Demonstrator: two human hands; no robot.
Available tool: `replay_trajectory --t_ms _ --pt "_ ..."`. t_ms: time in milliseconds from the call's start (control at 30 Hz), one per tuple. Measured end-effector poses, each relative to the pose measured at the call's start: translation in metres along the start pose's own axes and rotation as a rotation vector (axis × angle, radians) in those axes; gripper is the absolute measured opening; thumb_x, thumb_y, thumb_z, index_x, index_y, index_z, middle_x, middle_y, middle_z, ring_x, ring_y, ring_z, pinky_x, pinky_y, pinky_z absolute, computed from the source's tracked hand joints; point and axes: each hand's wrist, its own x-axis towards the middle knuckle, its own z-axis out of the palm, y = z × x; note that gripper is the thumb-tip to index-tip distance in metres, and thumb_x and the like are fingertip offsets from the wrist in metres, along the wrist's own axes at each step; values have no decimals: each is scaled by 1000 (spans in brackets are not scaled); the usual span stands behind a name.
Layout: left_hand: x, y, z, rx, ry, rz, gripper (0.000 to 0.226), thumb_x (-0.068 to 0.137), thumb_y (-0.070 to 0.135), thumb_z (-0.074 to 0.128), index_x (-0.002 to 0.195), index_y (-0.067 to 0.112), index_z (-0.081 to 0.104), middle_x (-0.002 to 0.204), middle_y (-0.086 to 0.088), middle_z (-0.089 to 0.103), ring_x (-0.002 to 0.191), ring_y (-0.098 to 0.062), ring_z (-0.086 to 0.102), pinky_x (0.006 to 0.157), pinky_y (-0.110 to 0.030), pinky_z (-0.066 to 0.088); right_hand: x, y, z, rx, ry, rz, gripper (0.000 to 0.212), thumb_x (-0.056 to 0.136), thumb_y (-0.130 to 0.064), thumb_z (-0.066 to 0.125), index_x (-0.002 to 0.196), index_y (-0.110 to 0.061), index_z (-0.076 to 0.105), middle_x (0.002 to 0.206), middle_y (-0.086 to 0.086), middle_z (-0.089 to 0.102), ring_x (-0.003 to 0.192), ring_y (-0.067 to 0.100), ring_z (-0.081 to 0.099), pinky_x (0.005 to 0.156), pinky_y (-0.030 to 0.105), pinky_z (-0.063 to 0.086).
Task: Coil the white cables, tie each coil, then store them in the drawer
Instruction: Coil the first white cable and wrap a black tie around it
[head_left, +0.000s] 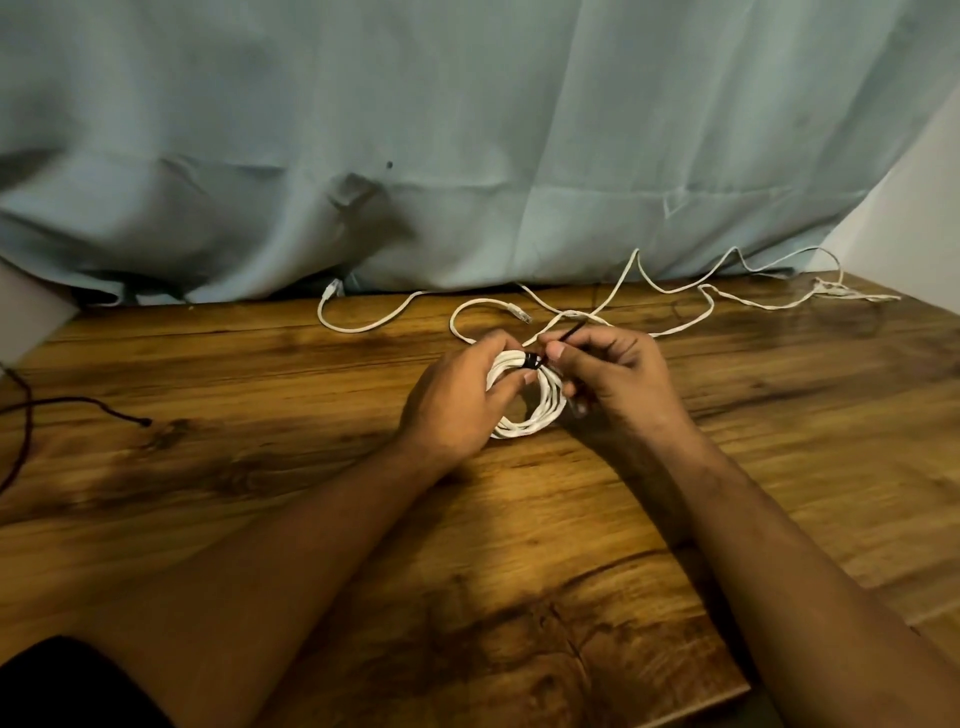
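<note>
At centre, my left hand grips the round white cable coil; my right hand pinches the thin black tie binding it

Glossy grained wooden table, matt creased cloth curtain, smooth white plastic-sheathed cable coil.

both forearms reach forward, hands meeting. left hand curls round the coil; right hand pinches the tie between thumb and fingers.
</note>
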Motion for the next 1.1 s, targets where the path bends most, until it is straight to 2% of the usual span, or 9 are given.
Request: replay_trajectory --t_ms 33,133,233,433,567,733,900,1100 --pt "1 -1 0 -33 0 4 23 90 49 61 107 34 61 94 12 73 88 -13 68 78 -42 55 0 0 -1 65 -8 52 10 95 -5 68 99 0 76 82 8 73 57 14 52 45 24 40" --pt "1 -3 -1 -114 -5 31 21 93 41 65 111 32 64 98 14 74 92 -7 69 81 -42 56 1 -2 -2 194 -25 141 11 95 -5 67 99 -3 77 92 9 74 62 11 54 46 19 43" --pt "0 0 -1 -170 -16 66 23 96 34 65 118 30 65 106 13 74 99 -6 70 86 -41 56 0 -4 -1 223 -11 160 12 94 -8 70 102 -7 78 90 7 72 62 6 53 48 17 43" --pt "0 1 -2 -230 -46 90 20 97 31 65 117 30 64 105 11 74 98 -9 71 85 -44 56 2 -4 0 327 -23 246 11 96 -9 65 104 -5 71 80 -2 67 52 1 42 45 14 37" --pt "-1 2 -1 -194 -64 103 20 97 33 65 117 31 63 103 12 74 96 -8 70 84 -43 56 1 -8 -2 355 -31 333 17 84 -13 70 100 -9 74 81 -3 69 48 0 41 44 12 39" --pt "1 -1 -1 -184 -26 58 17 96 36 64 112 29 65 98 12 74 91 -7 69 82 -42 56 -1 -11 1 276 -1 241 2 91 -8 69 91 -9 69 86 2 73 53 3 46 45 15 44" --pt "1 -2 1 -141 -5 40 22 94 43 62 112 31 64 95 12 74 88 -9 69 79 -42 56 -2 -16 -1 322 14 248 12 92 -5 70 87 -15 73 91 5 74 58 7 51 47 17 48" --pt "2 -4 2 -72 16 21 27 92 49 57 113 33 63 95 12 73 87 -10 69 76 -41 56 -5 -21 5 312 3 251 12 96 -2 64 98 -13 66 81 2 70 54 6 51 43 17 48"
